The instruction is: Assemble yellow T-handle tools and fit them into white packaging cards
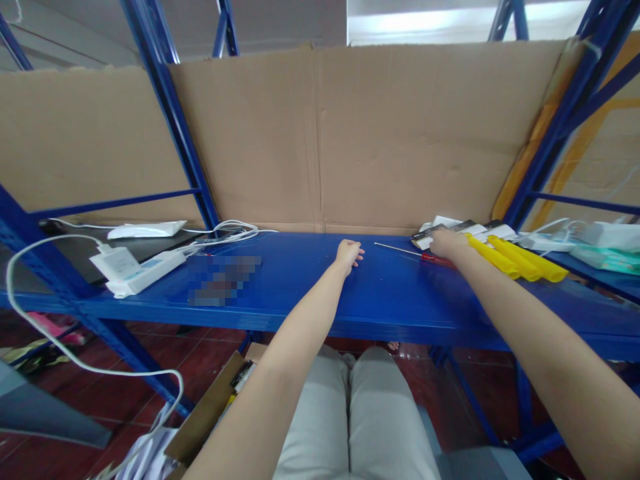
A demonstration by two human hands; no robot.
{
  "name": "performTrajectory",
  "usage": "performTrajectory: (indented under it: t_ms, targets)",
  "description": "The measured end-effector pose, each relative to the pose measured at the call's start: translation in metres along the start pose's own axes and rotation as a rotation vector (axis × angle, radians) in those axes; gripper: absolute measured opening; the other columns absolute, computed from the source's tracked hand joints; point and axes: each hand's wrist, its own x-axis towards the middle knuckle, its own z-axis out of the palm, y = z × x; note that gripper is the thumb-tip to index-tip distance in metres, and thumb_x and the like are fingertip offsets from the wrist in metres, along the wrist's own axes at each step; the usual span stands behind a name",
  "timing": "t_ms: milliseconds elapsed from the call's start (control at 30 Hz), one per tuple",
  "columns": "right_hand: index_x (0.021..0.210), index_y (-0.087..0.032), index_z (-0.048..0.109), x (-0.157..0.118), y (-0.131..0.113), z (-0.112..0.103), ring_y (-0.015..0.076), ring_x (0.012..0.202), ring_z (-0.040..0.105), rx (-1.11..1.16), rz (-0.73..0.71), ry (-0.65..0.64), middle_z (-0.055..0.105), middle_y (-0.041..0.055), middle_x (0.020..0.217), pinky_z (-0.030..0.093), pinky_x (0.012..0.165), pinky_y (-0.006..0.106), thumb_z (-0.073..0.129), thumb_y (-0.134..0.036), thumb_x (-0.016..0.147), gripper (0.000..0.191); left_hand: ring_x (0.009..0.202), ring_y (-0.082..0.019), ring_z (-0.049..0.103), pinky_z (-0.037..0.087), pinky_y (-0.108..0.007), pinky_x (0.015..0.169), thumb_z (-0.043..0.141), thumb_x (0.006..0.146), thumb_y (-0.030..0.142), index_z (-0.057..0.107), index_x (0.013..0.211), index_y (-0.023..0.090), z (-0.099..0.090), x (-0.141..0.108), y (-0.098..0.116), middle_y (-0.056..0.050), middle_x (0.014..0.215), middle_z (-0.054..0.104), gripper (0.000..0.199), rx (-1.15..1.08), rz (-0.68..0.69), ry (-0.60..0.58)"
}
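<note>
My left hand (349,255) rests over the middle of the blue shelf top (300,267), its fingers curled in, with nothing visible in them. Toward the back right, my right hand (447,244) reaches to a pile of small black-and-white packets (425,235) and touches them. The back of the hand hides most of its fingers, so I cannot tell whether they grip a packet. A screwdriver (400,249) with a red handle lies between my hands, its handle close beneath the right one. Several yellow tubes (520,259) lie just right of my right wrist.
A white power strip (150,272) with a plugged-in charger (116,263) and coiled white cables (235,231) occupies the left. Cardboard (400,133) walls the back between blue posts (173,107). An open carton (215,410) stands below, left of my legs.
</note>
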Motion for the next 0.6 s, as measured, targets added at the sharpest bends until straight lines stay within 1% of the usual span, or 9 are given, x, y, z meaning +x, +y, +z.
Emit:
performTrajectory:
  t_ms: [33,100,167,200,267,333,367,467,600]
  targets:
    - [0.123,-0.009,0.059,-0.002,-0.005,0.001,0.0292,0.114,0.057,-0.004,-0.014,-0.026,0.061,0.0216,0.120,0.044,0.092,0.042,0.045,-0.017,0.084,0.042,0.049,-0.005,0.049,0.030,-0.016,0.040,0.045,0.091,0.018,0.049,0.106,0.013,0.000,0.000,0.000,-0.009,0.097,0.069,0.017,0.019,0.003,0.003]
    - [0.122,-0.010,0.059,-0.007,-0.015,0.004,0.0291,0.116,0.056,0.020,-0.005,-0.013,0.060,0.0206,0.123,0.043,0.093,0.042,0.042,-0.020,0.087,0.041,0.051,-0.005,0.052,0.031,-0.016,0.041,0.045,0.090,0.017,0.051,0.106,0.013,0.000,0.001,-0.001,-0.009,0.098,0.069,0.017,0.047,0.005,0.010]
    - [0.121,-0.010,0.059,-0.011,-0.021,0.010,0.0298,0.117,0.055,0.036,0.013,0.025,0.061,0.0205,0.122,0.041,0.096,0.044,0.038,-0.022,0.090,0.040,0.057,-0.008,0.057,0.036,-0.016,0.045,0.047,0.088,0.016,0.054,0.103,0.013,0.000,0.003,-0.003,-0.009,0.097,0.070,0.016,0.099,0.026,0.016]
    - [0.120,-0.009,0.060,-0.013,-0.023,0.013,0.0308,0.117,0.055,0.038,0.004,0.025,0.062,0.0210,0.121,0.040,0.096,0.045,0.037,-0.024,0.091,0.040,0.063,-0.009,0.060,0.041,-0.018,0.050,0.047,0.087,0.016,0.056,0.100,0.014,0.000,0.004,-0.004,-0.009,0.097,0.070,0.016,0.164,0.059,0.022]
    - [0.118,-0.008,0.062,-0.015,-0.024,0.017,0.0324,0.116,0.056,0.046,-0.011,0.022,0.063,0.0224,0.119,0.039,0.096,0.046,0.036,-0.029,0.093,0.042,0.079,-0.014,0.065,0.048,-0.022,0.065,0.049,0.085,0.014,0.061,0.094,0.015,0.000,0.004,-0.008,-0.009,0.097,0.071,0.014,0.367,0.181,0.041]
    - [0.116,-0.007,0.063,-0.017,-0.022,0.019,0.0330,0.115,0.056,0.052,-0.028,0.023,0.063,0.0236,0.117,0.040,0.095,0.046,0.033,-0.032,0.094,0.045,0.093,-0.017,0.064,0.048,-0.026,0.080,0.052,0.083,0.013,0.064,0.089,0.016,0.001,0.002,-0.011,-0.009,0.098,0.071,0.014,0.574,0.324,0.041]
    - [0.115,-0.006,0.064,-0.018,-0.021,0.019,0.0328,0.114,0.057,0.055,-0.036,0.025,0.063,0.0239,0.117,0.041,0.094,0.044,0.032,-0.033,0.094,0.046,0.096,-0.018,0.064,0.048,-0.027,0.084,0.053,0.082,0.013,0.066,0.089,0.016,0.002,0.001,-0.012,-0.010,0.099,0.071,0.015,0.640,0.376,0.032]
    - [0.113,-0.007,0.066,-0.020,-0.019,0.018,0.0316,0.111,0.059,0.073,-0.050,0.037,0.065,0.0236,0.114,0.044,0.090,0.040,0.030,-0.035,0.095,0.049,0.097,-0.019,0.064,0.047,-0.027,0.086,0.052,0.081,0.011,0.067,0.090,0.016,0.003,-0.004,-0.013,-0.009,0.099,0.071,0.019,0.740,0.459,-0.020]
    - [0.108,-0.009,0.068,-0.020,-0.015,0.018,0.0287,0.105,0.063,0.114,-0.064,0.080,0.068,0.0203,0.109,0.047,0.085,0.034,0.034,-0.029,0.094,0.043,0.095,-0.020,0.064,0.048,-0.027,0.084,0.050,0.083,0.013,0.069,0.090,0.015,0.004,-0.007,-0.012,-0.009,0.097,0.071,0.020,0.795,0.503,-0.039]
